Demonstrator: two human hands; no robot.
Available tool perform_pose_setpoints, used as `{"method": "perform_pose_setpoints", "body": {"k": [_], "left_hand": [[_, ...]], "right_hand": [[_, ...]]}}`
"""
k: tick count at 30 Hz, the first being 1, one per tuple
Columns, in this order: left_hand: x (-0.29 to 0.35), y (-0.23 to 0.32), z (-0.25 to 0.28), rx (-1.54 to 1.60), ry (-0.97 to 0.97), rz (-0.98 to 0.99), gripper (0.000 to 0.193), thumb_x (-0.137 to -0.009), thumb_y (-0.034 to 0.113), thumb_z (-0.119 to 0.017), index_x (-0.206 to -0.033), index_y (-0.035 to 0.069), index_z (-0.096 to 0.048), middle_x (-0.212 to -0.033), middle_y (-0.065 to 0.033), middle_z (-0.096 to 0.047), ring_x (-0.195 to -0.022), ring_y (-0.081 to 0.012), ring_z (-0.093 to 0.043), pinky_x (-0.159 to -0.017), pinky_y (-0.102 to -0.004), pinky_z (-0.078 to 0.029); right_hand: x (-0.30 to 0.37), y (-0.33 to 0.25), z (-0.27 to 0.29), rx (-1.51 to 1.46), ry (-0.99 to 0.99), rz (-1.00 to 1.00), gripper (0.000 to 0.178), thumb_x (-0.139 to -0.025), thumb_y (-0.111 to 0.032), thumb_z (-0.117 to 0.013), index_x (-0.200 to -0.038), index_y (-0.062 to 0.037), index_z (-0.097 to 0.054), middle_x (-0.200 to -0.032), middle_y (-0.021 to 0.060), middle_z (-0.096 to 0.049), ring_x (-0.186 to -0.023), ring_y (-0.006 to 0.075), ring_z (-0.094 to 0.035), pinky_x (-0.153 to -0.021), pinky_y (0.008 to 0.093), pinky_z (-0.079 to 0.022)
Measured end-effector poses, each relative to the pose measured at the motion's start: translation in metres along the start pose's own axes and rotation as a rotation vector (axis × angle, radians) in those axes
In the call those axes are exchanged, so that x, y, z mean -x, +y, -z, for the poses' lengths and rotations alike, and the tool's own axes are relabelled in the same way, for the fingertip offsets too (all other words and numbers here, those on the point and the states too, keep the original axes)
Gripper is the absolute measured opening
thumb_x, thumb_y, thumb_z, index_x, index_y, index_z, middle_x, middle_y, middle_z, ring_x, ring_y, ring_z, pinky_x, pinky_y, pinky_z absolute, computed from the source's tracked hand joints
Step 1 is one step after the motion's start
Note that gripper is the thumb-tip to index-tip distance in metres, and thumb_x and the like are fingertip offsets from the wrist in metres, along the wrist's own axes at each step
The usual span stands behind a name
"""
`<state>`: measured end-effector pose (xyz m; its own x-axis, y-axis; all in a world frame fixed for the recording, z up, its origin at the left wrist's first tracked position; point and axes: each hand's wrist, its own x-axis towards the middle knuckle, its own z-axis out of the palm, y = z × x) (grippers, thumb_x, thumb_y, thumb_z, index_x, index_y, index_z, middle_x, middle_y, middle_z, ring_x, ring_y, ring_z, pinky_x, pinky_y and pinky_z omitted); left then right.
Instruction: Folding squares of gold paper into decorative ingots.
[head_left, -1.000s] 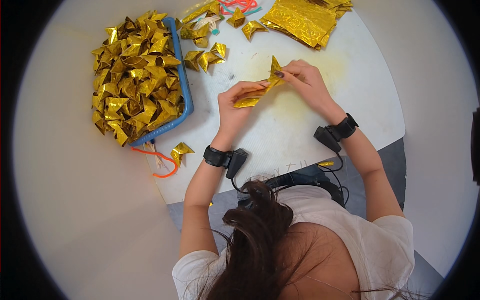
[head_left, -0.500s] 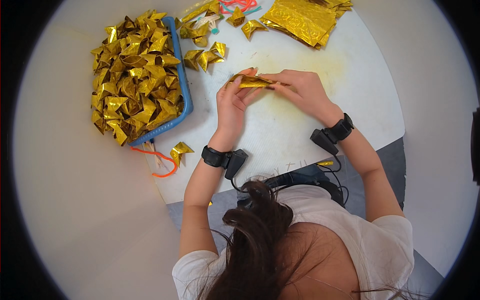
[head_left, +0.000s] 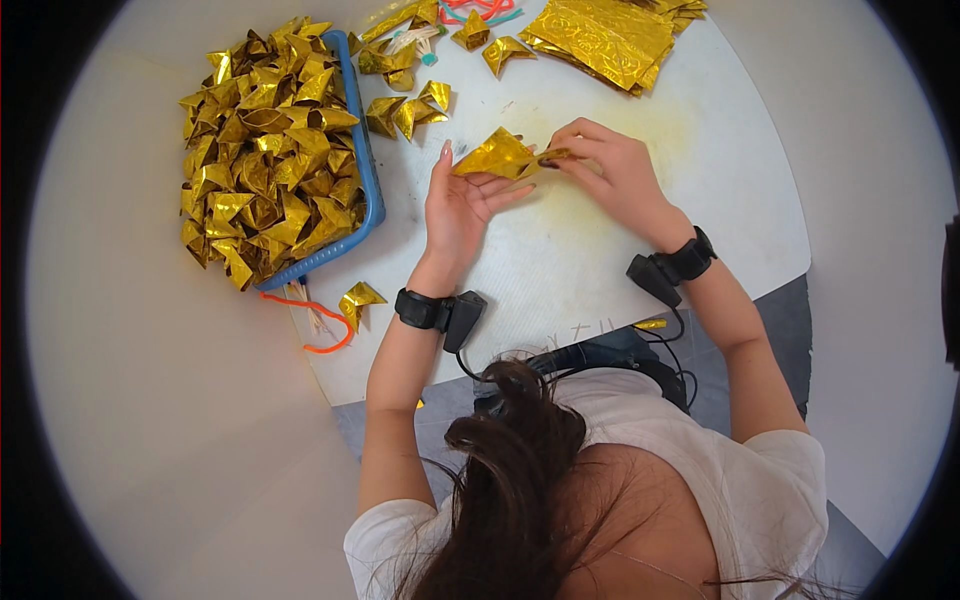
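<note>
A partly folded piece of gold foil paper (head_left: pixel 495 156) is between my hands above the white table. My right hand (head_left: pixel 612 170) pinches its narrow right end between thumb and fingertips. Palm up, my left hand (head_left: pixel 466 205) lies beneath the paper's wide left part, its thumb raised and its fingers stretched out apart. The paper rests over these fingers without being gripped by them. Left of my hands, a blue basket (head_left: pixel 372 190) is heaped with folded gold foil pieces (head_left: pixel 265 150).
Several loose folded pieces (head_left: pixel 408 112) lie beyond my left hand. A stack of flat gold foil sheets (head_left: pixel 605 45) is at the far edge of the table (head_left: pixel 720 180). One folded piece (head_left: pixel 358 304) and an orange cord (head_left: pixel 352 338) are near the basket's front corner.
My left hand's grip has loosened, its thumb lifting away and its palm turning up. The gold foil paper has tilted so its broad face shows. My right hand still pinches its end.
</note>
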<state>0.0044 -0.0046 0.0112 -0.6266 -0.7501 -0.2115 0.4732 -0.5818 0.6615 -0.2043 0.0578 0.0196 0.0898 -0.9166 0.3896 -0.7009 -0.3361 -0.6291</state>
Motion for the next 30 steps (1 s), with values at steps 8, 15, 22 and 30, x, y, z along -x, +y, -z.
{"method": "perform_pose_setpoints", "body": {"k": [8, 15, 22, 30], "left_hand": [[0.004, 0.007, 0.009, -0.358, -0.269, -0.047, 0.037, -0.090, 0.021, -0.053, -0.121, 0.002, -0.055, -0.121, -0.0213, -0.055, -0.099, -0.0306, -0.059, -0.075, -0.0377, -0.054], [-0.002, 0.006, 0.021, -0.541, -0.632, -0.179, 0.020, -0.075, 0.014, -0.073, -0.090, 0.005, -0.064, -0.102, -0.0050, -0.051, -0.099, -0.0150, -0.049, -0.083, -0.0267, -0.044], [0.003, 0.009, 0.016, -0.635, -0.483, -0.193, 0.021, -0.082, 0.025, -0.069, -0.078, 0.006, -0.062, -0.100, -0.0063, -0.048, -0.084, -0.0139, -0.047, -0.076, -0.0259, -0.043], [0.002, 0.004, 0.009, -0.465, -0.195, -0.104, 0.009, -0.091, 0.011, -0.053, -0.092, 0.002, -0.051, -0.108, -0.0110, -0.055, -0.090, -0.0301, -0.067, -0.064, -0.0321, -0.063]], "right_hand": [[0.000, 0.006, 0.009, -1.016, -0.471, -0.441, 0.026, -0.097, -0.020, -0.048, -0.104, 0.0021, -0.060, -0.080, 0.0077, -0.067, -0.075, 0.0119, -0.063, -0.071, 0.0257, -0.050], [0.003, 0.005, 0.010, -1.052, -0.869, -0.378, 0.026, -0.099, -0.024, -0.046, -0.093, -0.0024, -0.058, -0.079, 0.0060, -0.066, -0.074, 0.0110, -0.063, -0.070, 0.0242, -0.049], [0.000, -0.001, 0.008, -1.039, -0.677, -0.389, 0.028, -0.096, -0.024, -0.053, -0.094, 0.0014, -0.063, -0.081, 0.0048, -0.067, -0.075, 0.0099, -0.062, -0.070, 0.0229, -0.048], [0.002, -0.001, -0.001, -0.883, -0.323, -0.343, 0.023, -0.094, -0.017, -0.056, -0.100, 0.0029, -0.066, -0.083, 0.0021, -0.064, -0.074, 0.0074, -0.059, -0.070, 0.0231, -0.048]]}}
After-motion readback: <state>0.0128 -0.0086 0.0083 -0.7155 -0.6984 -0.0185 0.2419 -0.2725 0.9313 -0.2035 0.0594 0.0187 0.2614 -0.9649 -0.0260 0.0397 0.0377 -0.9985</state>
